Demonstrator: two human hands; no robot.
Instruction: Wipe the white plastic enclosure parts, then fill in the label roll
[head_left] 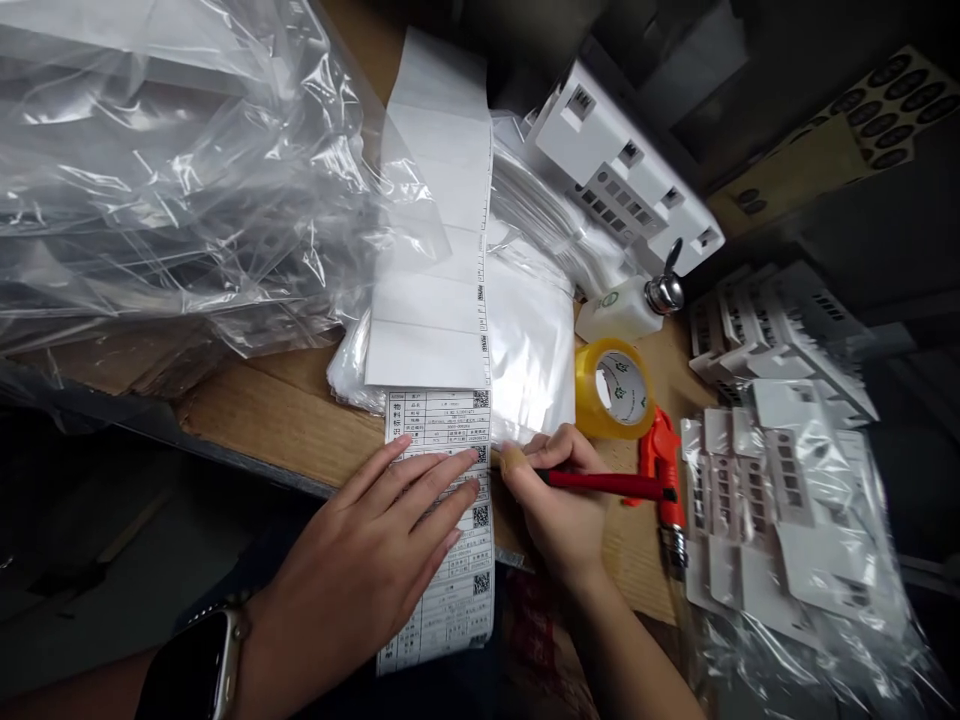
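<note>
A long strip of printed labels [439,415] with small codes along its right side hangs over the table's front edge. My left hand [390,530] lies flat on the strip, fingers stretched out. Above it, the strip's upper part is a blank white stretch [431,300] with fold lines. Just right of the labels, my right hand [562,500] is closed around a red and black pen [607,484]. The pen's tip is hidden by the fingers, so I cannot tell whether it touches the paper. Beneath the strip lies a stack of clear plastic bags [532,330].
Clear plastic sheeting [187,200] covers the left. To the right are a tape roll [615,390], an orange-red tool [660,455], a pump bottle [626,305], a white housing [622,160] and bagged white parts [780,510]. A sticker sheet [855,130] is at upper right.
</note>
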